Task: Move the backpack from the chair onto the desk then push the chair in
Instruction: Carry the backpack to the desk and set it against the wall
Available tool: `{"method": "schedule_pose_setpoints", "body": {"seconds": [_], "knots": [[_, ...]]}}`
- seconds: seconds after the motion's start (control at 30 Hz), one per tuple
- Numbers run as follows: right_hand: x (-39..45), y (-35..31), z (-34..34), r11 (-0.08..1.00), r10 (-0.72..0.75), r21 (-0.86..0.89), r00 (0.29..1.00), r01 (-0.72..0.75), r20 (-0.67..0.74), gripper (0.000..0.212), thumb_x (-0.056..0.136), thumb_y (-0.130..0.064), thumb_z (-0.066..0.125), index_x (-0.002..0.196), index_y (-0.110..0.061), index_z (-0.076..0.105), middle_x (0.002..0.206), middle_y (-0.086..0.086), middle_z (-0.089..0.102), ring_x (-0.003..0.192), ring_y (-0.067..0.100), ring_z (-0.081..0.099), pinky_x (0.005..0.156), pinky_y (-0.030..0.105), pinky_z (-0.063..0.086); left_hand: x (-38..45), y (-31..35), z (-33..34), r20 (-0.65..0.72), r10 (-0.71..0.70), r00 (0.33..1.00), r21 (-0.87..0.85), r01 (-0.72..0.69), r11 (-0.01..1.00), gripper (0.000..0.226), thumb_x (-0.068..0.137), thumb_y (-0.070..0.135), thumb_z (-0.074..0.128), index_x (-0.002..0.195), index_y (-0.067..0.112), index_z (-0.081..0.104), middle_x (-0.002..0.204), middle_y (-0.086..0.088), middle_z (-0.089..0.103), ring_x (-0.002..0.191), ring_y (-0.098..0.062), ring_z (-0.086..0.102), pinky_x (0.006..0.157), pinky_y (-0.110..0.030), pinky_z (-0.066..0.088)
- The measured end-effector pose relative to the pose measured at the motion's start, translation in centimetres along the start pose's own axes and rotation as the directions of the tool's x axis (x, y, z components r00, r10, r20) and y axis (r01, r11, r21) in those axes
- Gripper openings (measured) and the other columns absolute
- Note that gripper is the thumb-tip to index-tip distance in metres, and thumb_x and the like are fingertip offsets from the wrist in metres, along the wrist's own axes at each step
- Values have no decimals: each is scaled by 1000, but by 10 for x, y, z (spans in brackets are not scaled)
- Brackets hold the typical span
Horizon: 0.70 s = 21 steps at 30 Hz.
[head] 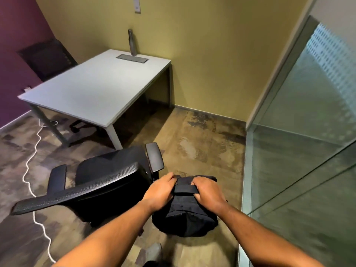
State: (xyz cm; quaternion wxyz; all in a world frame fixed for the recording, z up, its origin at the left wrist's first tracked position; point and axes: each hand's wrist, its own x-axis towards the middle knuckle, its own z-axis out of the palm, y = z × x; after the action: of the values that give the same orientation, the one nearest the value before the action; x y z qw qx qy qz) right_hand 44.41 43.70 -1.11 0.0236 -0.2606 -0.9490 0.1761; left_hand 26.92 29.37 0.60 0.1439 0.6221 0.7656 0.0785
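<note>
Both hands grip a black backpack [185, 211] by the top, down at about 6 o'clock in the head view — it hangs in the air, clear of the chair and above the floor, not on the desk. Left hand [159, 191] is clenched on the bag's top left edge, fingers curled over the fabric near the strap. Right hand [209, 191] is clenched on the top right, fingers wrapped round the flat black strap [185, 188] that runs between the 2 hands. Forearms come in from the bottom corners. The black chair [107, 182] sits just beside the bag at approx 8 o'clock, its mesh back nearest the camera and tilted w/ the seat bare; one armrest [155, 158] is just above the left hand, the other armrest [56, 177] further out at 9 o'clock. The chair stands apart from the desk, not tucked under it. The white desk [92, 89] is at 11 o'clock, well apart from the bag, w/ a grey cable hatch [132, 58] set in the far edge and a grey metal bottle [132, 42] upright just behind that hatch. A second dark chair [46, 58] sits beyond the desk at 10 o'clock against the purple wall. A white cord [31, 157] snakes over the carpet at 8–9 o'clock, passing under the near chair's back. A glass wall [308, 132] fills the 3 o'clock side. A shoe toe [154, 251] shows at 6 o'clock, blurred.
</note>
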Motion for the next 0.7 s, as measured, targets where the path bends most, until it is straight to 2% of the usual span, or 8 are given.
{"method": "schedule_pose_setpoints", "body": {"seconds": [0.13,0.23,0.3,0.43,0.53,0.7], "knots": [[12,32,-24,997,31,-71,994,-38,-107,35,78,-18,79,108,-21,61,108,-2,64,103,23,61,85,34,48,52,9,-11,-6,44,999,-44,-44,998,48,99,13,52,145,11,40,149,-8,39,126,-33,53,96,-47,49],[32,55,-47,989,48,-129,983,-71,-175,38,76,-19,81,109,-20,61,110,-2,60,102,22,58,78,32,49,94,5,-19,-13,58,998,-86,-59,995,58,102,12,46,157,15,25,162,-6,31,138,-30,46,106,-44,46],[52,66,-60,987,48,-143,982,-76,-185,41,75,-19,83,110,-19,61,111,-1,60,103,23,59,75,34,50,121,-2,-27,2,58,998,-64,-57,996,59,102,14,46,156,17,23,158,-11,38,134,-35,50,103,-48,47],[111,96,-80,990,54,-120,989,-71,-138,42,88,-19,71,127,-20,57,124,0,61,117,23,57,91,37,50,185,-24,-41,23,65,998,-28,-65,997,47,102,22,45,146,19,29,134,-18,57,113,-41,60,88,-50,49],[156,117,-92,980,52,-189,996,-65,-72,48,94,-22,64,141,-21,54,133,2,62,125,24,55,100,40,49,228,-37,-54,11,72,997,-58,-71,996,43,103,25,45,144,16,34,130,-20,59,111,-42,60,87,-50,49],[228,145,-113,973,45,-223,998,-52,-36,48,94,-22,64,141,-22,55,134,3,63,125,26,57,98,42,52,292,-57,-79,11,64,998,-45,-63,997,36,104,26,45,137,14,39,124,-19,62,108,-41,61,87,-52,50]]}}
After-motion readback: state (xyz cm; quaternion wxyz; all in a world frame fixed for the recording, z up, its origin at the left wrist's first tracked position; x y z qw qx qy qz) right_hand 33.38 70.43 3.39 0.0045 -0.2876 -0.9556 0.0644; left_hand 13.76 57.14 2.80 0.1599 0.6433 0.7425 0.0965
